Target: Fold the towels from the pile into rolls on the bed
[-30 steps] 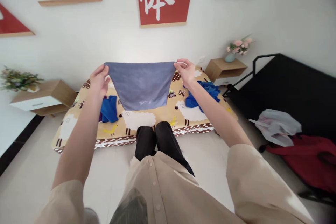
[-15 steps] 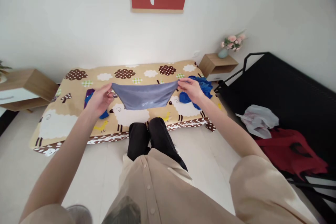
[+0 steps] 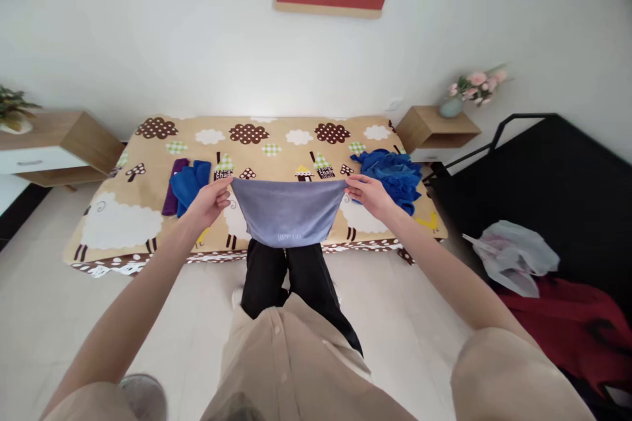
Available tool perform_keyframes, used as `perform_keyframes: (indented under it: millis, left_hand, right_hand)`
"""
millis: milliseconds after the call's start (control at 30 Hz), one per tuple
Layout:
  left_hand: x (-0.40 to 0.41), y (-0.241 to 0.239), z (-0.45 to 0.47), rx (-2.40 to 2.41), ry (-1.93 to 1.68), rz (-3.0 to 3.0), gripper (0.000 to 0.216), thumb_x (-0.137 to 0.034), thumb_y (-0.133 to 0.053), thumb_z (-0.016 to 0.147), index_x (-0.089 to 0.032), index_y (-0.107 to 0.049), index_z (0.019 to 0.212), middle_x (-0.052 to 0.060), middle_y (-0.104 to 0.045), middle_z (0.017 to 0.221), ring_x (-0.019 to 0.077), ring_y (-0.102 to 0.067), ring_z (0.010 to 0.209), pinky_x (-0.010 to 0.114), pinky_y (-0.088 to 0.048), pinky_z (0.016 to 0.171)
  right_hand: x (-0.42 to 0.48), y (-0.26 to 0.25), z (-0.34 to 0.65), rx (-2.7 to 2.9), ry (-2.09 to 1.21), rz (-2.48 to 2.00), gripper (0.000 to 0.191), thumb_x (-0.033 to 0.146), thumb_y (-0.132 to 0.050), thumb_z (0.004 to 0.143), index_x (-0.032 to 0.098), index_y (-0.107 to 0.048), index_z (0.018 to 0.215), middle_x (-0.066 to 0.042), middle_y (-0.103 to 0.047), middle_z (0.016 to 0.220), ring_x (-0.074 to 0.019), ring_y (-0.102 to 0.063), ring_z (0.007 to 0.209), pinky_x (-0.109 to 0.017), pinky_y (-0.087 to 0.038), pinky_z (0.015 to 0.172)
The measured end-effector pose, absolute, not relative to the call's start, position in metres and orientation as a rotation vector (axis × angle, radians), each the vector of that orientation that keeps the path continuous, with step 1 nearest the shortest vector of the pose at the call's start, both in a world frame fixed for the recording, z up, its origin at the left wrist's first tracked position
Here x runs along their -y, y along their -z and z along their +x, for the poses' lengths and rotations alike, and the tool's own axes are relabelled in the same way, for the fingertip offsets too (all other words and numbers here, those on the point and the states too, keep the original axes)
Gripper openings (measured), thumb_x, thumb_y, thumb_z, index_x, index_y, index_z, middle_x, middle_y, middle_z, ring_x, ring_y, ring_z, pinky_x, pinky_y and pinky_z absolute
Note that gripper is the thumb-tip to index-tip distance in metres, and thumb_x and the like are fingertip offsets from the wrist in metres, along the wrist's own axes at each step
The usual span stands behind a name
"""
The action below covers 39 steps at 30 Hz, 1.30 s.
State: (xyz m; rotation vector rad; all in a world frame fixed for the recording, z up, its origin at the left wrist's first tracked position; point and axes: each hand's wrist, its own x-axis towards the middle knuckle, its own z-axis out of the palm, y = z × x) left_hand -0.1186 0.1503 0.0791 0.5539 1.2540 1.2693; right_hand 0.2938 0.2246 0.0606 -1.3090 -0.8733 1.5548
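A grey-blue cloth (image 3: pixel 289 210) hangs stretched between my two hands over the near edge of a low bed with a sheep-patterned cover (image 3: pixel 148 223). My left hand (image 3: pixel 210 202) pinches its left top corner. My right hand (image 3: pixel 368 194) pinches its right top corner. The cloth's lower edge, with small pale lettering, hangs in front of my dark trousers. On the bed to the left lie folded blue and purple cloths (image 3: pixel 185 183). A heap of crumpled blue cloths (image 3: pixel 392 171) lies on the bed's right end, just beyond my right hand.
Wooden bedside shelves stand at the left (image 3: pixel 54 145) and right (image 3: pixel 434 130), the right one bearing a vase of pink flowers (image 3: pixel 469 87). A black metal-framed cot (image 3: pixel 543 171) at the right holds a white plastic bag (image 3: pixel 513 256) and a red bag (image 3: pixel 587 329). Pale tiled floor lies around my legs.
Both hands have lowered the cloth from chest height down toward the bed's near edge. The view has tilted down and shifted.
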Motion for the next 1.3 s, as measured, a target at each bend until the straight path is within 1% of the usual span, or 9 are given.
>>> perform_keyframes:
  millis: [167,267,367,533,667,800,967,1133,1300]
  left_hand:
    - [-0.206,-0.050,-0.125,-1.345,-1.313,0.473,0.039,-0.019,-0.083,0.075,-0.020,-0.045,0.069,-0.011,-0.025,0.054,0.0042,-0.022,0.045,0.017,-0.020,0.039]
    - [-0.248,-0.041,-0.129,-1.414,-1.393,0.508,0.028,-0.018,-0.084,0.072,-0.017,-0.055,0.073,-0.010,-0.032,0.055,0.0034,-0.024,0.046,0.017,-0.019,0.040]
    - [-0.282,-0.038,-0.138,-1.432,-1.503,0.654,0.026,-0.023,-0.086,0.068,-0.013,-0.068,0.083,-0.008,-0.040,0.059,0.0026,-0.025,0.047,0.018,-0.020,0.042]
    - [-0.299,-0.015,-0.158,-1.554,-1.768,0.910,0.028,-0.038,-0.084,0.071,-0.015,-0.075,0.085,-0.005,-0.046,0.061,0.0066,-0.034,0.055,0.020,-0.031,0.050]
    - [-0.275,0.052,-0.162,-1.736,-1.628,1.057,0.028,-0.043,-0.082,0.073,-0.018,-0.077,0.084,-0.004,-0.043,0.060,0.0100,-0.038,0.059,0.024,-0.033,0.056]
    - [-0.237,0.161,-0.147,-1.976,-1.350,0.979,0.033,-0.049,-0.072,0.078,-0.017,-0.077,0.088,-0.004,-0.039,0.058,0.0119,-0.035,0.056,0.027,-0.029,0.056]
    - [-0.194,0.272,-0.124,-2.149,-0.913,0.727,0.033,-0.043,-0.068,0.077,-0.013,-0.076,0.089,-0.004,-0.042,0.055,0.0147,-0.041,0.058,0.029,-0.032,0.061]
    - [-0.184,0.305,-0.128,-2.043,-0.919,0.593,0.047,-0.050,-0.073,0.074,-0.011,-0.076,0.101,-0.005,-0.041,0.058,0.0120,-0.037,0.058,0.028,-0.030,0.059]
    - [-0.186,0.302,-0.135,-1.921,-0.990,0.545,0.047,-0.050,-0.076,0.071,-0.011,-0.074,0.098,-0.006,-0.038,0.058,0.0103,-0.031,0.057,0.027,-0.026,0.056]
  right_hand:
    - [-0.293,-0.032,0.261,0.890,-1.453,-1.372,0.020,0.014,-0.086,0.073,0.020,-0.069,0.081,-0.001,-0.073,0.072,-0.0124,-0.072,0.065,-0.020,-0.058,0.061]
    - [-0.343,-0.020,0.238,0.915,-1.356,-1.369,0.025,0.019,-0.090,0.071,0.021,-0.066,0.080,0.000,-0.073,0.070,-0.0131,-0.071,0.065,-0.023,-0.061,0.064]
    - [-0.385,-0.017,0.221,0.963,-1.235,-1.272,0.031,0.028,-0.092,0.067,0.021,-0.065,0.080,0.000,-0.074,0.076,-0.0135,-0.072,0.069,-0.026,-0.063,0.073]
    - [-0.410,-0.002,0.219,1.100,-1.067,-1.080,0.036,0.044,-0.088,0.069,0.023,-0.064,0.086,-0.001,-0.075,0.086,-0.0166,-0.073,0.085,-0.030,-0.061,0.085]
    - [-0.391,0.058,0.228,1.204,-1.055,-1.218,0.036,0.046,-0.087,0.068,0.024,-0.061,0.081,-0.001,-0.072,0.084,-0.0170,-0.070,0.086,-0.031,-0.057,0.086]
    - [-0.351,0.151,0.229,1.232,-1.112,-1.521,0.032,0.044,-0.082,0.072,0.025,-0.057,0.074,-0.001,-0.068,0.078,-0.0174,-0.064,0.080,-0.032,-0.054,0.084]
    - [-0.300,0.245,0.228,1.288,-1.279,-1.872,0.035,0.044,-0.080,0.067,0.024,-0.051,0.062,0.001,-0.059,0.065,-0.0181,-0.057,0.069,-0.032,-0.049,0.070]
    - [-0.289,0.281,0.230,1.190,-1.390,-1.805,0.040,0.051,-0.081,0.061,0.023,-0.054,0.071,0.003,-0.059,0.070,-0.0151,-0.055,0.070,-0.028,-0.048,0.070]
    - [-0.288,0.288,0.238,1.082,-1.384,-1.752,0.054,0.062,-0.082,0.054,0.024,-0.047,0.072,0.004,-0.055,0.071,-0.0135,-0.054,0.071,-0.027,-0.048,0.071]
